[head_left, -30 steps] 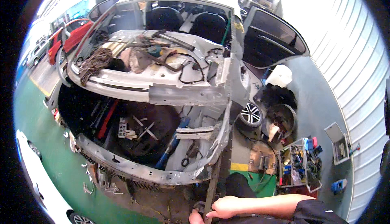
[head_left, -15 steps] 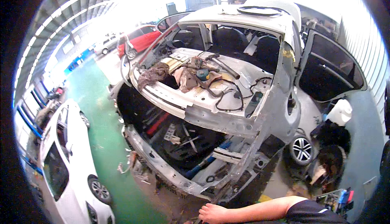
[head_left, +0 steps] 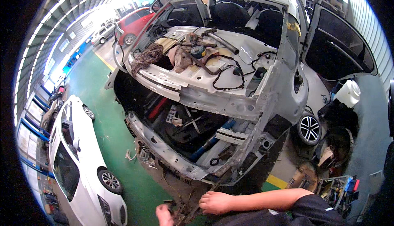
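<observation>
A stripped car body (head_left: 217,99), pale grey and white, stands open at its rear before me. My right hand (head_left: 214,202) is below its lower rear edge, fingers curled inward; what they hold, if anything, is hidden. At the bottom edge my left hand (head_left: 164,215) shows only in part, its fingers bent. Dark clutter lies behind it, and I cannot tell whether the hand touches any of it. On the rear shelf panel (head_left: 193,80) rest a patterned cloth (head_left: 146,58), a metal tube (head_left: 223,42), a round dark tool (head_left: 198,52) and a black wiring harness (head_left: 230,88).
A white car (head_left: 80,160) stands on the green floor (head_left: 108,131) at left, a red car (head_left: 133,23) farther back. To the right are an open car door (head_left: 338,45), a wheel (head_left: 309,129), a white container (head_left: 348,93) and a tool rack (head_left: 336,191).
My left hand has come into view at the bottom edge. My right hand sits slightly higher, its fingers more curled. The view has shifted, so the car body appears higher.
</observation>
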`<state>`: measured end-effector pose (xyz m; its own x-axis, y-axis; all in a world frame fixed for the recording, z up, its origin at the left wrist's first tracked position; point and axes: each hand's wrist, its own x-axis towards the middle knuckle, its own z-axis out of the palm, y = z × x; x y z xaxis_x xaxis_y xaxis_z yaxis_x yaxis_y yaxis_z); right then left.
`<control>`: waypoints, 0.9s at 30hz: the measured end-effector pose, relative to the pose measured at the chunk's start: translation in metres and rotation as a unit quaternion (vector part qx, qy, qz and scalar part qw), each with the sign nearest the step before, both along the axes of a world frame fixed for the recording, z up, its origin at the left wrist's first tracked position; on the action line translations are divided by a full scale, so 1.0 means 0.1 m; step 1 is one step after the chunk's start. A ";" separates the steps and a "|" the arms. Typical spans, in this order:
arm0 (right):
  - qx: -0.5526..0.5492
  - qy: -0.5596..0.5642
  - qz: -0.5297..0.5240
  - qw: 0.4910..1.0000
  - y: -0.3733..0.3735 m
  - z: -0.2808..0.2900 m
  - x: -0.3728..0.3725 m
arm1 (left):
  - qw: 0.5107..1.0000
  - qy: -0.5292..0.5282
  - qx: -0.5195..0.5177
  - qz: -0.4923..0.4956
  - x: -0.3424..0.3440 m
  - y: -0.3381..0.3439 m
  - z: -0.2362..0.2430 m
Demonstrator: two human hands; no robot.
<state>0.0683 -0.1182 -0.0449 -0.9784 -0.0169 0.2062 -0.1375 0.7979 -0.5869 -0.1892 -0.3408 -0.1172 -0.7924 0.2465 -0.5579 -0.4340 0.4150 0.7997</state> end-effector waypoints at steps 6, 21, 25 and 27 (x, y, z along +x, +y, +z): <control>-0.119 -0.019 -0.192 0.974 0.29 0.41 0.85 | 0.983 0.150 0.007 -0.104 -0.32 1.14 1.22; -0.292 -0.418 -0.677 0.530 -1.05 -2.31 4.16 | 0.620 0.651 0.188 -0.395 0.64 5.92 2.20; -0.381 -0.532 -0.634 0.412 -1.86 -2.68 4.64 | 0.562 0.721 0.146 -0.378 0.51 6.46 2.03; -0.398 -0.563 -0.595 0.413 -2.16 -2.66 4.64 | 0.597 0.709 0.114 -0.358 0.58 6.60 2.02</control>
<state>0.5324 -0.3346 -0.3106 0.3213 0.2485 -0.9138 0.7910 -0.6009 0.1147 -0.1317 0.3191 0.0852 -0.0735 0.7473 0.6604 0.9696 -0.1015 0.2228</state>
